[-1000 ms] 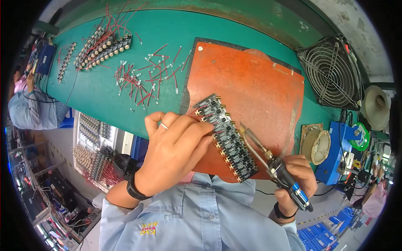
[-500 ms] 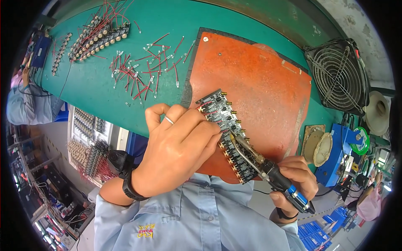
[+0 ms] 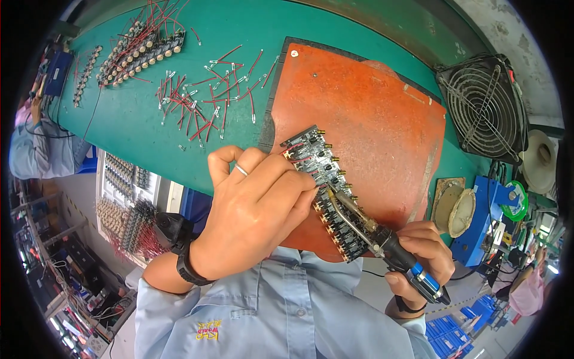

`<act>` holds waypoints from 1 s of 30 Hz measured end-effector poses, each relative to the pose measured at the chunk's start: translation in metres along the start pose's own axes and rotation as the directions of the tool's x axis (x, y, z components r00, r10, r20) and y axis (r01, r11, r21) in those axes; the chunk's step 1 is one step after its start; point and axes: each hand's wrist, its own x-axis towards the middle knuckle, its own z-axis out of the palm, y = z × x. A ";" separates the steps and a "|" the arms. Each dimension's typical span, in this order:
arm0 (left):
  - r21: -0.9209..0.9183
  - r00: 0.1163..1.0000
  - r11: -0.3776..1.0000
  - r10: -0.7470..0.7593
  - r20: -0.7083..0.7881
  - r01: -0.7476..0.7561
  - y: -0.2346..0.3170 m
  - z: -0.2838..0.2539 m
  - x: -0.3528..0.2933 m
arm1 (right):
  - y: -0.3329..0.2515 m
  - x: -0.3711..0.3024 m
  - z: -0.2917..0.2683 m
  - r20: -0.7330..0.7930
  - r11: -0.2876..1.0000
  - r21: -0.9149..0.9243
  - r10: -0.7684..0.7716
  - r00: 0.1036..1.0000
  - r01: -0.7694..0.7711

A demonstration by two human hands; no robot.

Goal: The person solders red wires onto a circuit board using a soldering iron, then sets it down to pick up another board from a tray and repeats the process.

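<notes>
A strip of joined black circuit boards point(image 3: 327, 167) lies slantwise on the orange mat point(image 3: 365, 113), with brass-coloured parts along both edges and short red wires on its upper boards. My left hand point(image 3: 254, 206), a ring on one finger, is closed in a pinch at the strip's left edge. Between its fingertips is a short red wire, mostly hidden by the fingers. Closed around the black and blue handle of a soldering iron point(image 3: 397, 254) is my right hand point(image 3: 427, 251). The iron's tip and the thin metal tube beside it reach the middle of the strip, close to my left fingertips.
Short red wires with small clear ends point(image 3: 188, 107) lie scattered on the green table point(image 3: 239, 30). Wired board strips point(image 3: 143, 54) are piled at the far left. A black fan point(image 3: 481, 107) stands at right, near a round tan pad point(image 3: 459, 212) and a blue holder point(image 3: 478, 233).
Hardly anything differs. The soldering iron's tip and my left fingertips have shifted very slightly; both hands keep their grips, and the board strip stays in place.
</notes>
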 end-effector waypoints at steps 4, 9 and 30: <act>-0.005 1.000 1.000 -0.017 0.007 0.017 0.001 0.000 -0.001 | 0.000 0.000 0.000 0.001 1.000 -0.001 0.003 1.000 -0.003; -0.026 0.999 0.999 -0.036 0.000 0.036 0.001 0.001 -0.001 | -0.003 0.000 -0.003 -0.025 1.000 -0.009 -0.009 1.000 0.009; -0.013 0.992 0.992 -0.124 -0.023 0.124 0.011 0.007 0.001 | 0.000 -0.003 0.000 -0.012 1.000 -0.003 -0.017 1.000 0.017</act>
